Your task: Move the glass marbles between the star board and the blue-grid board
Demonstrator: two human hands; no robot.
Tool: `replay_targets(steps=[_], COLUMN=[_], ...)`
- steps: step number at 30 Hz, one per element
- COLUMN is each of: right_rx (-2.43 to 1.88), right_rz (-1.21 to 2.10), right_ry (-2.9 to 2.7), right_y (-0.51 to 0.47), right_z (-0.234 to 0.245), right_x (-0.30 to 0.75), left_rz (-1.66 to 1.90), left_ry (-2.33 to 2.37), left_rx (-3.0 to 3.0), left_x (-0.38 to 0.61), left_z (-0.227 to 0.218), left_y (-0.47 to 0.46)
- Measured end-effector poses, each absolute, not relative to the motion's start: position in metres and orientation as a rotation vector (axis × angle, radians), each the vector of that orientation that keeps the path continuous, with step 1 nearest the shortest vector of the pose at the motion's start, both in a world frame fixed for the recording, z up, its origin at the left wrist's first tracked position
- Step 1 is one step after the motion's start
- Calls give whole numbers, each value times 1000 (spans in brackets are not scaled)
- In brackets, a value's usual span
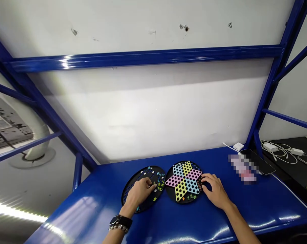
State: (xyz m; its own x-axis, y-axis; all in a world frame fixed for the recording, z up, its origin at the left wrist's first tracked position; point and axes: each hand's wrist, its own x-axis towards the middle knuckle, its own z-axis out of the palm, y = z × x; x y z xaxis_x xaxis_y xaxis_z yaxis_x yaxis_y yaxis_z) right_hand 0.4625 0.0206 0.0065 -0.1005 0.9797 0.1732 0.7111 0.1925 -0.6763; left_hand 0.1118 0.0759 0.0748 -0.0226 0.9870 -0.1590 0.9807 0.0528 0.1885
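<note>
A round black tray point(130, 185) with loose marbles and pale round spots lies on the left. My left hand point(140, 191) is over it, fingers curled and thumb drawn in beside the yellow-green marbles point(160, 185); whatever is between the fingertips is hidden. Right of that tray sits a second round black tray point(170, 195) bearing a star-shaped Chinese checkers board point(185, 179) in pink, yellow and blue, full of holes. Coloured marbles point(191, 196) fill the gaps around the star. At its right rim my right hand point(215, 189) has thumb and fingers apart, fingertips near small reddish marbles.
Both trays rest on a blue table point(173, 223) framed by blue metal bars point(148, 60) before a white wall. At the back right are a phone point(258, 162), a white charger point(238, 146) and a blurred-out item point(243, 169). Cables point(282, 154) lie on a dark surface farther right.
</note>
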Motion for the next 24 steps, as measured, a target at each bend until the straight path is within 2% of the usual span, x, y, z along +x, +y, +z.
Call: replay_targets(steps=[5, 8, 13, 17, 24], right_rx=[-1581, -1594, -1577, -1566, -1566], right_rz=[574, 577, 552, 554, 571], right_ry=[-1874, -1879, -1883, -1889, -1876], right_y=[20, 20, 21, 23, 22], right_z=[7, 7, 4, 2, 6], right_x=[462, 463, 464, 463, 462], left_rz=[249, 305, -53, -304, -413], left_ry=[2097, 1820, 1344, 1237, 1197], left_rx=[2088, 2231, 2519, 2700, 2788], left_x=[137, 181, 252, 268, 261], left_z=[85, 93, 90, 83, 80], left_y=[62, 43, 25, 31, 33])
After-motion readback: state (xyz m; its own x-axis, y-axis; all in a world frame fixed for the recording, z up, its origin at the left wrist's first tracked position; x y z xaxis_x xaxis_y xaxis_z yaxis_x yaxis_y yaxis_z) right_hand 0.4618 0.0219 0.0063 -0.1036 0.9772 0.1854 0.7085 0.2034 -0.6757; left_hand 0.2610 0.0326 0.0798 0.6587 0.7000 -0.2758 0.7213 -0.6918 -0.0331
